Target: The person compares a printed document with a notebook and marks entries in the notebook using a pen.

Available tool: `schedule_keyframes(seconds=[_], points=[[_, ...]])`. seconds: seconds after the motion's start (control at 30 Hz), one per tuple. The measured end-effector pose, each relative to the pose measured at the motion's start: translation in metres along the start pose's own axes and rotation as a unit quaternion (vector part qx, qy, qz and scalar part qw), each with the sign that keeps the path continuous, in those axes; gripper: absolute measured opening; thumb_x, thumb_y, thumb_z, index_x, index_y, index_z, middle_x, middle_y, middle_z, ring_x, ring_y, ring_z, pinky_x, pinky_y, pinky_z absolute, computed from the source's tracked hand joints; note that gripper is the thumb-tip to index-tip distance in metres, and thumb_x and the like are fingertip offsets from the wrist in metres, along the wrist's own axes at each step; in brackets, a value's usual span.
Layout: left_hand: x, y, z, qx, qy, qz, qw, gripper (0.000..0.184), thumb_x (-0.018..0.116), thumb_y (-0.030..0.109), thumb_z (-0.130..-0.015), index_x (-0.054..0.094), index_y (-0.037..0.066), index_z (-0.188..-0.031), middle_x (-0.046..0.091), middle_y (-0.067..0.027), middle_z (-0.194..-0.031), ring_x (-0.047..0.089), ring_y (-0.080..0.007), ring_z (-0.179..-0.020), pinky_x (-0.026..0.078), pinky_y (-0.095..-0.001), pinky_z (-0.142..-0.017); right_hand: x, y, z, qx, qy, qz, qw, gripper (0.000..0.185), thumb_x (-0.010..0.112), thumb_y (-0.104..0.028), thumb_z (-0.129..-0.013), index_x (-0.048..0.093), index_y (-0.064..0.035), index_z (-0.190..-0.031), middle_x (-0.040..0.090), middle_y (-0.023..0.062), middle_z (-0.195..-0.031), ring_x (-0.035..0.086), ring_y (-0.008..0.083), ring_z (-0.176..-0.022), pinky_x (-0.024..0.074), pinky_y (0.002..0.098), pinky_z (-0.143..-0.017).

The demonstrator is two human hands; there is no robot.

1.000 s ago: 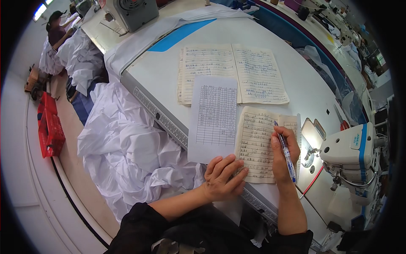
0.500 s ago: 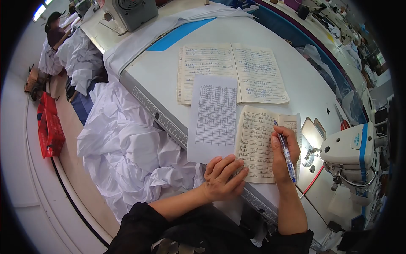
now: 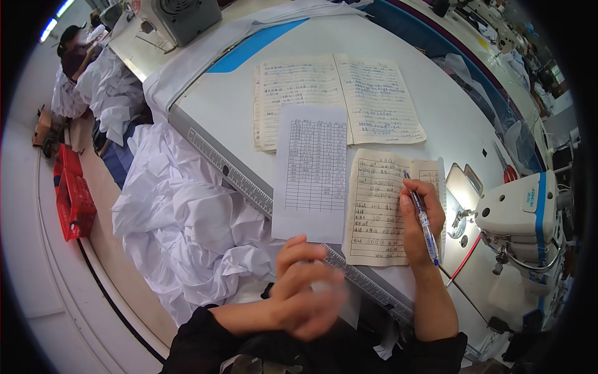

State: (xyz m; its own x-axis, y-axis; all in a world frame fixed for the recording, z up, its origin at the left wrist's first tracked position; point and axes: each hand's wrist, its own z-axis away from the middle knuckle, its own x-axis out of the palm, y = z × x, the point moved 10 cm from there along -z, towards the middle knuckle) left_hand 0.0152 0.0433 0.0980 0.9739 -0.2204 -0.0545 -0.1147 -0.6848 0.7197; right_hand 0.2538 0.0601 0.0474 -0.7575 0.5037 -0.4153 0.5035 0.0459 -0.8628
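Note:
My right hand (image 3: 425, 215) grips a blue-and-clear pen (image 3: 426, 232), its far end pointing at the small notebook (image 3: 378, 212), which lies open with handwritten lines. The hand rests over that notebook's right part. Off the table's near edge, my left hand (image 3: 308, 283) hangs in the air, its fingers bent and smeared by motion. Just beyond it lies a printed table sheet (image 3: 311, 218), partly over a larger open notebook (image 3: 380, 106) filled with blue handwriting.
A metal ruler strip (image 3: 246, 187) runs along the table's near edge. White cloth (image 3: 193, 212) is heaped at left, near a red basket (image 3: 76, 202). A sewing machine (image 3: 514, 209) stands at right, scissors (image 3: 507, 168) behind it. Another person (image 3: 75, 53) is at far left.
My left hand has lifted off the lower edge of the papers and moved back toward my body. My right hand still holds the pen in nearly the same place.

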Motion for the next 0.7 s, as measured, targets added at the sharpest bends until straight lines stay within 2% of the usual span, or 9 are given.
schedule_keyframes(seconds=[0.03,0.07,0.1,0.17,0.3,0.4,0.5,0.6,0.7], points=[[-0.018,0.021,-0.008,0.038,0.087,0.058,0.994,0.004,0.06,0.014,-0.078,0.057,0.012,-0.076,0.056,-0.009,-0.086,0.051,-0.03,-0.097,0.033,-0.0539,-0.094,0.0,0.001,0.001,0.005,0.001,0.0,1.0,0.016,0.056,0.0,-0.088,0.06,-0.0009,-0.103,0.054,0.0039,-0.083,0.05,0.0107,-0.071,0.0431,0.0238,-0.066],[-0.035,0.04,-0.013,0.075,0.174,0.116,0.975,0.013,0.059,0.018,-0.083,0.053,0.012,-0.073,0.053,-0.0086,-0.079,0.052,-0.0289,-0.092,0.036,-0.0533,-0.09,0.0,0.0,0.001,0.0,0.002,-0.001,1.0,0.016,0.056,0.0,-0.088,0.06,-0.0009,-0.103,0.054,0.0039,-0.083,0.05,0.0107,-0.071,0.0431,0.0238,-0.066],[-0.045,0.06,-0.019,0.095,0.157,0.177,0.967,0.011,0.06,0.023,-0.087,0.057,0.014,-0.092,0.054,-0.0046,-0.095,0.049,-0.0262,-0.102,0.033,-0.0503,-0.097,0.0,-0.001,0.0,-0.006,0.003,-0.002,1.0,0.015,0.056,0.0,-0.088,0.06,-0.0009,-0.103,0.054,0.0039,-0.083,0.05,0.0107,-0.071,0.043,0.0239,-0.066],[-0.061,0.091,-0.01,0.122,0.157,0.266,0.943,0.022,0.06,0.024,-0.091,0.061,0.013,-0.11,0.055,0.0,-0.11,0.048,-0.0204,-0.111,0.033,-0.0423,-0.099,-0.001,-0.001,0.0,-0.011,0.008,-0.001,1.0,0.015,0.056,0.0,-0.087,0.06,-0.0009,-0.102,0.054,0.0038,-0.083,0.05,0.0105,-0.07,0.0429,0.0238,-0.066],[-0.057,0.097,0.0,0.057,0.176,0.369,0.911,0.005,0.056,0.013,-0.092,0.058,0.009,-0.093,0.053,0.0016,-0.097,0.05,-0.0165,-0.096,0.038,-0.0349,-0.089,-0.001,-0.002,-0.001,-0.007,0.004,0.0,1.0,0.016,0.057,0.0,-0.087,0.06,-0.0009,-0.102,0.054,0.0037,-0.083,0.05,0.0101,-0.07,0.0427,0.0236,-0.065],[-0.057,0.1,0.004,0.113,0.2,0.367,0.901,0.008,0.053,0.011,-0.093,0.051,0.01,-0.085,0.048,0.0017,-0.09,0.049,-0.0166,-0.086,0.038,-0.0356,-0.085,-0.001,-0.002,0.0,-0.002,0.003,-0.003,1.0,0.016,0.057,0.001,-0.087,0.06,-0.0008,-0.103,0.054,0.0038,-0.083,0.05,0.0101,-0.07,0.0428,0.0235,-0.065],[-0.046,0.095,0.003,0.021,0.143,0.346,0.927,0.006,0.052,0.015,-0.093,0.052,0.011,-0.089,0.049,0.0021,-0.09,0.049,-0.0166,-0.084,0.038,-0.0365,-0.083,-0.001,-0.002,0.0,-0.004,0.004,-0.004,1.0,0.017,0.057,0.001,-0.087,0.06,-0.0008,-0.103,0.054,0.0041,-0.084,0.05,0.0102,-0.07,0.0429,0.0234,-0.066],[-0.04,0.096,-0.008,0.069,0.192,0.352,0.914,0.007,0.05,0.016,-0.094,0.052,0.011,-0.09,0.047,0.002,-0.09,0.049,-0.0171,-0.082,0.037,-0.0375,-0.081,-0.001,-0.002,0.0,-0.007,0.004,-0.001,1.0,0.017,0.057,0.002,-0.086,0.06,-0.0008,-0.103,0.054,0.0043,-0.084,0.05,0.0103,-0.071,0.0432,0.0235,-0.066],[-0.033,0.087,-0.027,0.037,0.231,0.401,0.886,0.008,0.051,0.016,-0.093,0.053,0.011,-0.088,0.046,0.002,-0.09,0.049,-0.0171,-0.081,0.037,-0.0375,-0.08,-0.001,-0.002,0.001,-0.001,0.003,0.0,1.0,0.017,0.057,0.002,-0.086,0.06,-0.0007,-0.103,0.054,0.0044,-0.085,0.051,0.0105,-0.071,0.0435,0.0236,-0.066]])
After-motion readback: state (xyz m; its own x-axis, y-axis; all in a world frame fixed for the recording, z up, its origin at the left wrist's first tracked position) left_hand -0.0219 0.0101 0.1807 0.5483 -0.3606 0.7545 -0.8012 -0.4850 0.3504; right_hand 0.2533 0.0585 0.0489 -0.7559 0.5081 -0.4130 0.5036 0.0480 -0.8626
